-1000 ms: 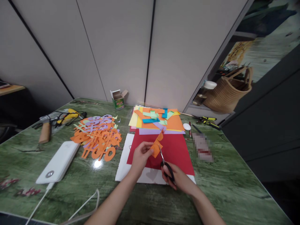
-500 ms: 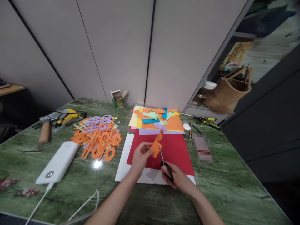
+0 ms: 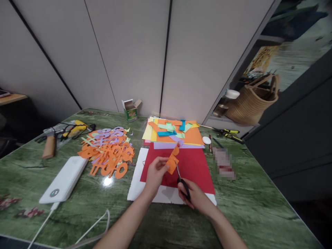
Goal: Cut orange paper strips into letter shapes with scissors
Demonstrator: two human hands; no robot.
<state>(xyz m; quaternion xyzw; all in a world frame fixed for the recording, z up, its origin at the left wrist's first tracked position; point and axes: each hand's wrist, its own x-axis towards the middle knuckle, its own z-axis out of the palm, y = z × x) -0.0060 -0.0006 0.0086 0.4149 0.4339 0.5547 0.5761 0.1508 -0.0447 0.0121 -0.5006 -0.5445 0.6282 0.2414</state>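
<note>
My left hand (image 3: pixel 157 172) pinches a piece of orange paper (image 3: pixel 172 164) between thumb and fingers, above a red sheet (image 3: pixel 193 166). The paper has a rounded lobe at its upper end. In my right hand (image 3: pixel 193 195) are black-handled scissors (image 3: pixel 184 189), their blades pointing up and left. The blade tips meet the right edge of the orange paper; how far they are apart is too small to tell. Under the red sheet lies a white sheet (image 3: pixel 135 186). Left of my hands is a pile of cut orange, purple and green paper shapes (image 3: pixel 111 152), some ring-like.
Behind the red sheet, coloured sheets (image 3: pixel 197 137) carry loose paper strips. A white power bank (image 3: pixel 67 178) with a cable lies at left, near a wooden-handled tool (image 3: pixel 49 147). An open green box (image 3: pixel 131 112) stands by the wall. A white oval object (image 3: pixel 206 140) and yellow-black pliers (image 3: pixel 230 135) lie right.
The scissors and my right hand have shifted very slightly to the left. My left hand and the orange paper are nearly still.
</note>
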